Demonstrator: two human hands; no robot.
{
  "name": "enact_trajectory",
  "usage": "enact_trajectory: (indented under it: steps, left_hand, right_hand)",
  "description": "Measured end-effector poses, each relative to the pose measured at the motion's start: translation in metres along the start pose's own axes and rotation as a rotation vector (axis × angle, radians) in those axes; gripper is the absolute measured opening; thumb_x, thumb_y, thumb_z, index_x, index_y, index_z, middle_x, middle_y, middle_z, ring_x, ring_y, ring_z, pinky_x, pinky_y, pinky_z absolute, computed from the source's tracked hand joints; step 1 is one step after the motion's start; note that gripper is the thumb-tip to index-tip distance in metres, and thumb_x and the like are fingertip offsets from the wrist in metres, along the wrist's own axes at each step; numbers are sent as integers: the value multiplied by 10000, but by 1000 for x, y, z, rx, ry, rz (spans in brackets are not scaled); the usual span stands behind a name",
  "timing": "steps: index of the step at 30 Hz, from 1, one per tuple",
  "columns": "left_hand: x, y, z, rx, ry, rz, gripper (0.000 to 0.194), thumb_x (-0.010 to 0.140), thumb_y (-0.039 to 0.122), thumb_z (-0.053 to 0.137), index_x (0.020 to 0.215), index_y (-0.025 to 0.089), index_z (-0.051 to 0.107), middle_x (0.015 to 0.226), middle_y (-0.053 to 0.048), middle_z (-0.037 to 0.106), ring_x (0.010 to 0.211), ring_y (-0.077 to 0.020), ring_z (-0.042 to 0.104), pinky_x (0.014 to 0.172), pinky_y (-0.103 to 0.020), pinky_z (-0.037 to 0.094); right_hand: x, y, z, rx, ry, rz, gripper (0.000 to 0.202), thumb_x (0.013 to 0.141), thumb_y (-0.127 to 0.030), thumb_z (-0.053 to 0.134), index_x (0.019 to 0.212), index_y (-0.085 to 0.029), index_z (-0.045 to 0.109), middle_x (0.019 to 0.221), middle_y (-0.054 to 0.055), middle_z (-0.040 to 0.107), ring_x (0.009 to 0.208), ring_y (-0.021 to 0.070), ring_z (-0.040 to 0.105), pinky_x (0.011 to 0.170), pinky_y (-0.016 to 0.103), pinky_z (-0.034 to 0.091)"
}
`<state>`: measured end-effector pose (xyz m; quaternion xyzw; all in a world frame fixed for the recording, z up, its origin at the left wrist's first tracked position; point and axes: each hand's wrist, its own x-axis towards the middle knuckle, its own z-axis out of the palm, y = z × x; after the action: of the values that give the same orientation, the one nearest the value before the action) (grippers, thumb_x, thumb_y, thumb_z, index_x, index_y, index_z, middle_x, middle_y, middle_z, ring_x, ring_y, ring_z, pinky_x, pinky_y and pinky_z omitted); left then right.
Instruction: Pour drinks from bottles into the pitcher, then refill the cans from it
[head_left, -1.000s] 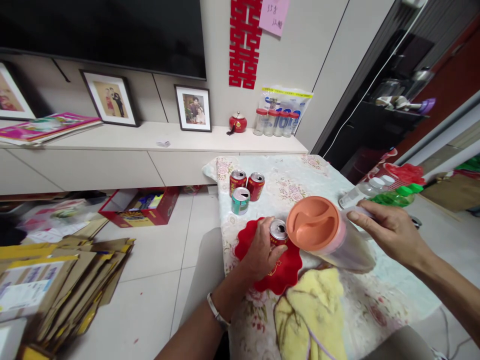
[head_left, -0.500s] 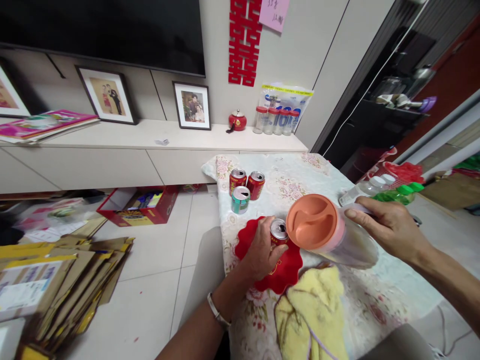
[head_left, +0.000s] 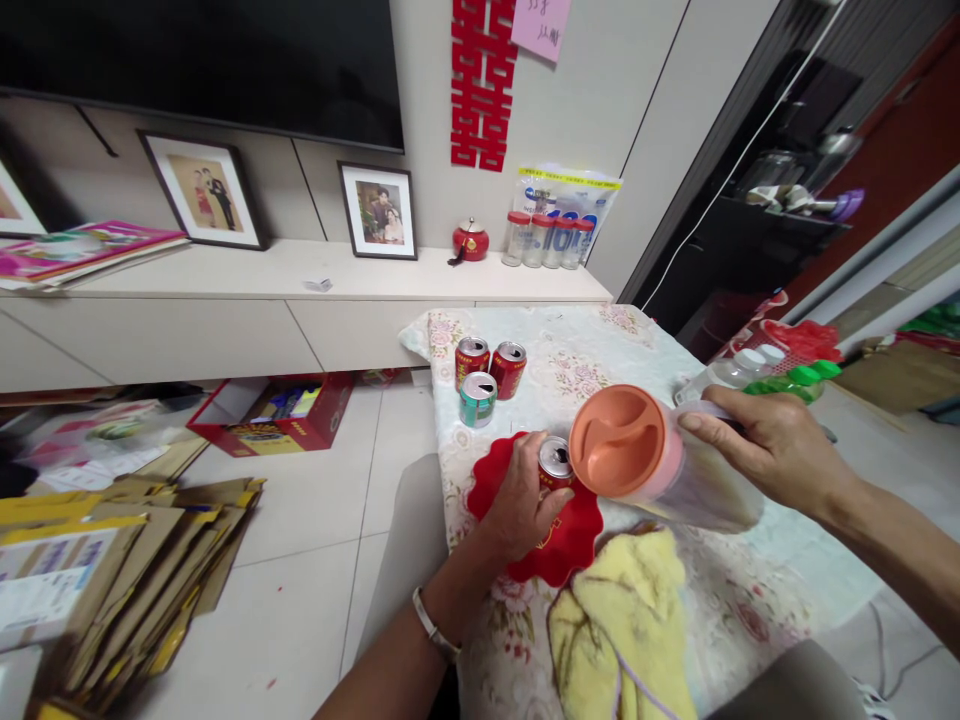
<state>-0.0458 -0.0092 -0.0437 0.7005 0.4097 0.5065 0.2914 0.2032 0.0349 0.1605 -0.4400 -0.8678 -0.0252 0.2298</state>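
Observation:
My left hand [head_left: 519, 505] is closed round a red drink can [head_left: 556, 462] that stands on a red scalloped mat [head_left: 570, 550]. In my right hand [head_left: 772, 445] is the handle of a clear pitcher [head_left: 709, 490] with an orange lid [head_left: 621, 442]. The pitcher is tipped toward the can, its lid close beside the can's open top. Whether liquid is flowing, I cannot tell. Two red cans [head_left: 509, 370] and a green can [head_left: 478, 399] stand together farther back on the table. A yellow towel [head_left: 626, 620] lies crumpled in front of the mat.
The table has a flowered cloth [head_left: 581, 375]. Several bottles [head_left: 795, 380] stand past its right side. Behind it, a white cabinet [head_left: 360, 335] holds red-lidded jars [head_left: 551, 242], a small red pot [head_left: 470, 242] and framed photos. Flattened cardboard [head_left: 150, 570] and a red box [head_left: 315, 425] are on the floor left.
The view has shifted slightly. Both hands keep their grips, and the pitcher stays tipped at the can with hardly any visible movement.

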Motion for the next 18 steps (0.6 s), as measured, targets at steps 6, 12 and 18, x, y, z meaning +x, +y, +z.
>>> enact_trajectory:
  steps: [6, 12, 18]
  left_hand:
    - [-1, -4, 1, 10, 9, 15, 685, 925, 340, 611, 1508, 184, 286, 1495, -213, 441, 1402, -365, 457, 1166, -614, 407]
    - [-1, -3, 1, 4, 10, 23, 682, 928, 322, 609, 1509, 199, 273, 1487, -205, 428, 1408, -355, 449, 1182, -606, 397]
    - [-1, -2, 1, 6, 5, 27, 696, 922, 287, 618, 1515, 200, 265, 1476, -203, 427, 1404, -349, 450, 1186, -599, 394]
  right_hand:
    - [4, -4, -3, -18, -60, 31, 607, 962, -733, 425, 593, -251, 421, 442, -71, 352, 379, 111, 362, 440, 277, 287]
    - [6, -4, -4, -52, -63, 14, 605, 973, -728, 412, 607, -247, 447, 434, -62, 392, 373, 123, 394, 441, 282, 295]
    - [8, -6, -6, -67, -47, -29, 601, 987, -706, 414, 609, -241, 456, 430, -68, 379, 362, 115, 380, 432, 276, 293]
